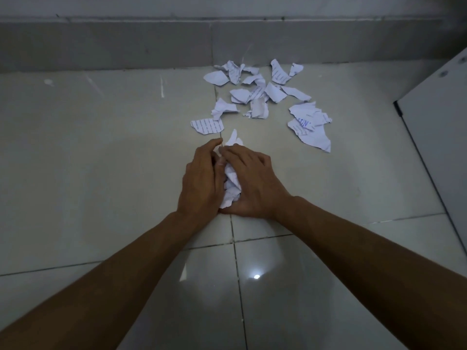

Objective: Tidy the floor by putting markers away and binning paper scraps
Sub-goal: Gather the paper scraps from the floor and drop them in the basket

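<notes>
left grip (199, 180) and right grip (254, 184) both clasp the crumpled white paper wad (231, 184); squeeze it tight so no scrap drops on lifting.

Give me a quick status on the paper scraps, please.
Left hand and right hand both cupped round a wad of paper scraps. Loose scraps spread on the tiled floor beyond. Nothing blocking.

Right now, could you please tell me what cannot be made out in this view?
Head view:
Crumpled paper wad: mostly covered by the left hand and right hand.
Print on the loose scraps: too small and blurred to read.
White panel, right: cut off by the frame edge.
</notes>
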### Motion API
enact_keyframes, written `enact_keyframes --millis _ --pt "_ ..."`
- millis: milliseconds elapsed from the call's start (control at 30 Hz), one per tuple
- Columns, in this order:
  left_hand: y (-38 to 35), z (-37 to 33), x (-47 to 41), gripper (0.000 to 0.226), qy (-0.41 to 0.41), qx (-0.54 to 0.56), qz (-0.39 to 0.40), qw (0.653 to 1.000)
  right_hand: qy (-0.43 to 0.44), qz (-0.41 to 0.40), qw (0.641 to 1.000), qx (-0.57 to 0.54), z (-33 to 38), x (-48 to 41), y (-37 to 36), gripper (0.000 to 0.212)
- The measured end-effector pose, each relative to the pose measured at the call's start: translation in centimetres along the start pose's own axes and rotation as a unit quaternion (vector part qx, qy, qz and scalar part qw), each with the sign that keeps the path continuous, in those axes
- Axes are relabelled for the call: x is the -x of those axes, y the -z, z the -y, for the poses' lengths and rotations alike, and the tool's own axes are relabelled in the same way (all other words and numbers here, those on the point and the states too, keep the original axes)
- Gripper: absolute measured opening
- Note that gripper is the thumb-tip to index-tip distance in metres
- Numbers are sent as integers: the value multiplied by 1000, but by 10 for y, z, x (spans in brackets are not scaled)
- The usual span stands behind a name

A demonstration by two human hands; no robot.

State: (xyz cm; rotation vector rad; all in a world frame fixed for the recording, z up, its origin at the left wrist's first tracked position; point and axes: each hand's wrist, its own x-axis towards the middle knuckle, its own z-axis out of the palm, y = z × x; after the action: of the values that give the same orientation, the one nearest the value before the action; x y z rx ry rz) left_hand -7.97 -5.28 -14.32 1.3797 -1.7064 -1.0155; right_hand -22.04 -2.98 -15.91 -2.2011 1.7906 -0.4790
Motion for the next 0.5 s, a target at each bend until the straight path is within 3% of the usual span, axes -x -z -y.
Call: enact_keyframes --millis 67,133,267,500 --pt "3 0 -1 32 -37 -27 -8 999 18 -31 999 -1 4 0 -2 86" --pt "4 3 1 31 -55 -24 -10 998 24 -59 998 16 10 1 -7 68" --pt "0 7 1 32 -83 -28 -18 996 -25 -85 994 57 29 1 -15 54" --pt "1 6 -2 32 -43 7 -47 998 -7 -119 990 73 39 -3 -9 25"
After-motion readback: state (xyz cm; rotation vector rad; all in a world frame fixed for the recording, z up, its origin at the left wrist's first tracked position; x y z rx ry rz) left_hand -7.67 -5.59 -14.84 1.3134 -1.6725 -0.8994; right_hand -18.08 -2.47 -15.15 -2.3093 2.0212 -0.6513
